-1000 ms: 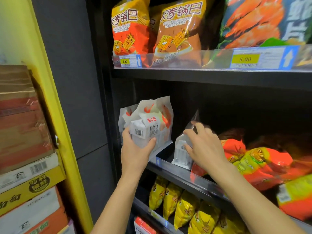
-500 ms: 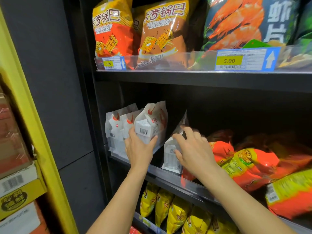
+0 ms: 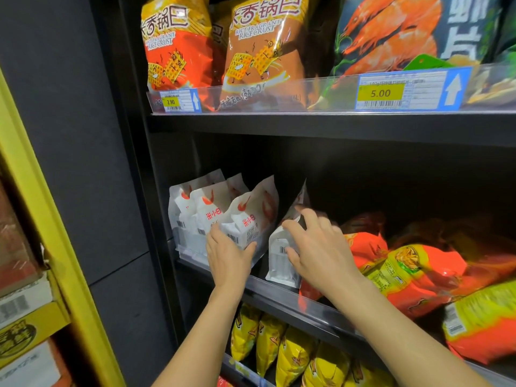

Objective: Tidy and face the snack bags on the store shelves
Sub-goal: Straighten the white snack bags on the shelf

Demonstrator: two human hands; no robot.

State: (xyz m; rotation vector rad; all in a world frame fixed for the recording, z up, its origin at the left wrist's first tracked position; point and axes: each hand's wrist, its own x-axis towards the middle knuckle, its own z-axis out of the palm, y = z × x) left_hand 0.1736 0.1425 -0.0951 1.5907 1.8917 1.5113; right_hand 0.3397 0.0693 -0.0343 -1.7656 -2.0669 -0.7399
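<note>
Black store shelving [image 3: 335, 127]; left hand [image 3: 227, 259] grips white bag [image 3: 251, 219].

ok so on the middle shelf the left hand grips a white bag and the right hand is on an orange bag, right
Not quite: the head view shows the right hand gripping a white bag too, the lone white bag standing just left of the orange bags. The rest holds: the left hand grips the front white bag on the middle shelf.
</note>
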